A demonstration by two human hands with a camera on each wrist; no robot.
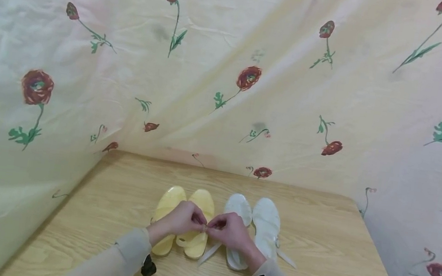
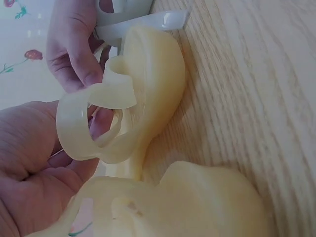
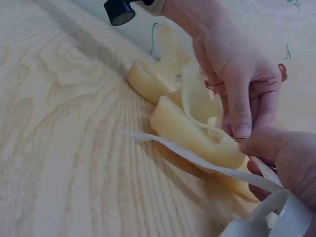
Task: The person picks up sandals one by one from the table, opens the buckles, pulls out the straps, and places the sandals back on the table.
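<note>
Two pale yellow jelly sandals lie side by side on the wooden table. Over the right yellow sandal (image 1: 203,198), my left hand (image 1: 182,217) and right hand (image 1: 233,231) meet fingertip to fingertip. Both pinch the thin end of its ankle strap, near the outer side; the fingers hide the small fastening there. In the left wrist view the yellow strap (image 2: 71,121) loops up from the heel. Beneath my left wrist is the left yellow sandal (image 1: 173,196), partly covered by that arm.
To the right lie two white sandals, the left white sandal (image 1: 239,203) partly under my right hand and the right white sandal (image 1: 267,217) beside it. Their loose straps, such as the white strap (image 3: 197,160), stretch across the table (image 1: 335,258). Flowered cloth (image 1: 218,38) encloses the back and sides.
</note>
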